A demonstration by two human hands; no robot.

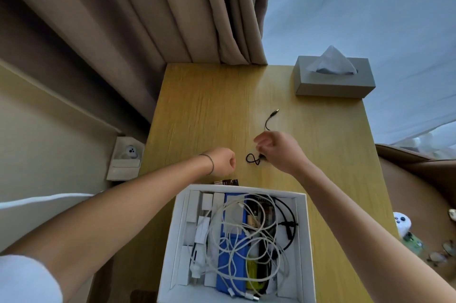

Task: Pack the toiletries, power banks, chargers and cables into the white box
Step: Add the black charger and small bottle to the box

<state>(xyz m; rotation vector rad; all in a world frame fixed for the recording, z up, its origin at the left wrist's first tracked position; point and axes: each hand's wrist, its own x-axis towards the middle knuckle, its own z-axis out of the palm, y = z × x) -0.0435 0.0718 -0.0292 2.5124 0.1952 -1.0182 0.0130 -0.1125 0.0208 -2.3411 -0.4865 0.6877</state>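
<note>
Both forearms reach forward over the white box (306, 236). The right hand (278, 152) hovers above the wooden surface (202, 115), its fingers (260, 141) curled, pinching a short black cable (267, 121) whose plug end lies toward a grey tissue box (333, 83). The left hand (222, 160) is fisted just beyond the box's far rim; what it holds I cannot tell. White cables (237, 236) fill the box. Beige curtains (172, 6) hang behind.
</note>
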